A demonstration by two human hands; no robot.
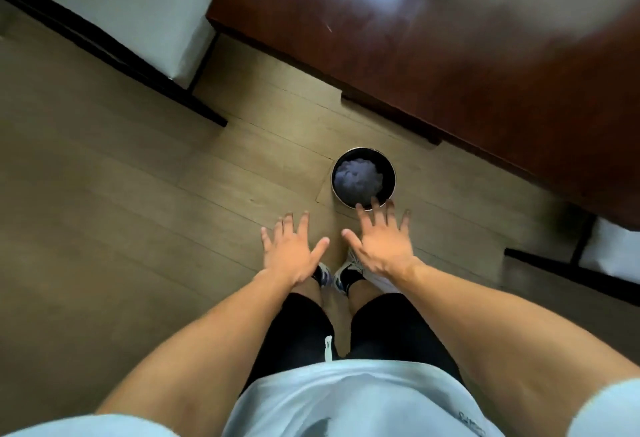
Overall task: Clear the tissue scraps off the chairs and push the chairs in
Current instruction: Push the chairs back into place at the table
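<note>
**Both hands spread over the floor beside the bin**

The person is standing on the pale wood-plank floor [114, 194], looking straight down. The left hand [291, 251] and the right hand [381, 239] are both reaching out at the centre of the frame, fingers spread wide and holding nothing. The right hand's fingertips are overlapping the lower rim of the small round black bin [390, 170], which is sitting on the floor just above the hands. Crumpled white tissue scraps [358, 178] are lying inside the bin. The dark red-brown wooden worktop [450, 56] is filling the upper right. One white-cushioned chair with a black frame [145, 11] is showing at the upper left, and another white-seated chair [609, 246] at the right edge.
</note>
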